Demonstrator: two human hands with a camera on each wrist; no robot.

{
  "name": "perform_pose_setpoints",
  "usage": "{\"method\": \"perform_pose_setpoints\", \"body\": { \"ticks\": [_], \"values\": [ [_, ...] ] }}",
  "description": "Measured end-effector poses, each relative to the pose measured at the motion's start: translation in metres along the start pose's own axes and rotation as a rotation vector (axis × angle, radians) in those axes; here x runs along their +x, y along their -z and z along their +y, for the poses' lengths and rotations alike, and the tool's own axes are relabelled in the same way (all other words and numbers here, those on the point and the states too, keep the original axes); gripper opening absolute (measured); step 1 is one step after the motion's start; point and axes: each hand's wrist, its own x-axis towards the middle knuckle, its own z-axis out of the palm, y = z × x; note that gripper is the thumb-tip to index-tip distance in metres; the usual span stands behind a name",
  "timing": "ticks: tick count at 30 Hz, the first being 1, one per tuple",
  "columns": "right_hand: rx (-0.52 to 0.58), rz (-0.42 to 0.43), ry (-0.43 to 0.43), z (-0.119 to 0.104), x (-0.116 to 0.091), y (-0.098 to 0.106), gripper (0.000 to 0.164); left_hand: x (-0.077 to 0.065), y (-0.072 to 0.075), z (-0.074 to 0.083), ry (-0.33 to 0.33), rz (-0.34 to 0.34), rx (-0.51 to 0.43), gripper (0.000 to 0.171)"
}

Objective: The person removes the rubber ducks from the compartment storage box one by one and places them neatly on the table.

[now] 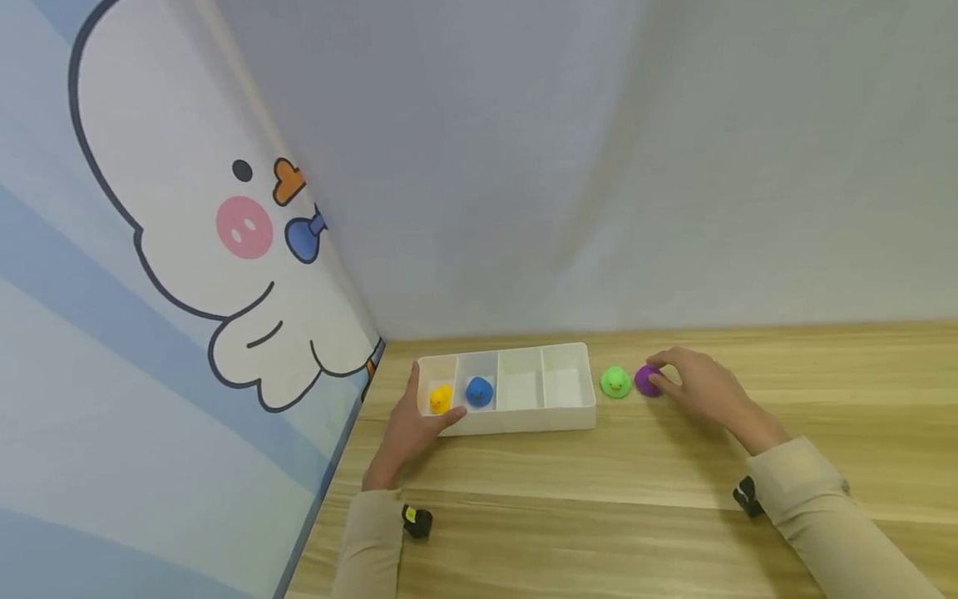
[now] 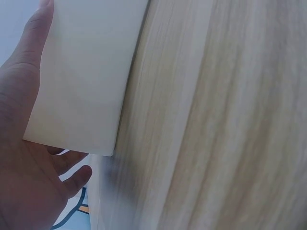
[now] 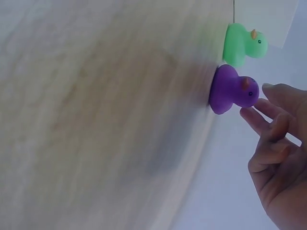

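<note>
Purple duck (image 3: 223, 91), on table (image 1: 569, 499) just beside green duck (image 1: 616, 383); right hand (image 1: 702, 386) narrow about its head, firm hold not tellable; left hand (image 1: 410, 426) gripping one end of tray (image 1: 524, 422); step seemingly a pick-up, next calling for a sure pinch.

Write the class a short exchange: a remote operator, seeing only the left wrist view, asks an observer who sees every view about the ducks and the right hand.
Operator: I see the left hand on the outside of the box, above the table. Which ducks are inside?
Observer: The head view shows the yellow duck in the leftmost compartment and the blue duck in the next.
Operator: Where is the right hand?
Observer: At the purple duck; I can't tell whether it grips it.
</note>
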Motion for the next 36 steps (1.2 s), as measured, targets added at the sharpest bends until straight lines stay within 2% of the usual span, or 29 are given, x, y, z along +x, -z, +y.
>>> {"method": "perform_pose_setpoints", "body": {
  "ticks": [16,22,29,36],
  "values": [
    [-0.012,0.040,0.012,-0.016,0.007,0.009,0.032,0.003,0.001,0.004,-0.003,-0.011,0.049,0.124],
    [-0.008,0.025,0.015,-0.027,0.014,0.006,0.032,0.002,0.002,0.001,0.016,0.000,0.094,0.124],
    [-0.010,0.053,0.059,-0.040,0.019,0.003,0.032,0.000,0.004,0.001,0.005,-0.001,0.075,0.125],
    [-0.007,0.040,0.081,-0.054,0.027,-0.005,0.031,0.000,0.005,0.001,0.008,-0.009,0.075,0.126]
  ]
}}
